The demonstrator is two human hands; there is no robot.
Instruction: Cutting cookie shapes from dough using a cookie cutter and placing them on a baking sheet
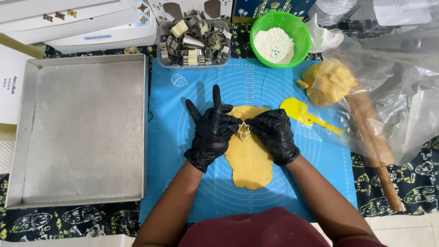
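left hand (209, 132): gloved, fingertips pinching star cookie cutter (243, 130)
right hand (275, 133): pinching it too
cutter: sitting on rolled dough (249, 162), blue mat (320, 160)

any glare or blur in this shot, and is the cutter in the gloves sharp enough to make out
Head view: even overhead light with soft shadows; the small star-shaped metal cutter is sharp between the left black-gloved hand and right black-gloved hand; glare whitens the crumpled clear plastic bag; the wide lens bends the grey metal baking tray rim.
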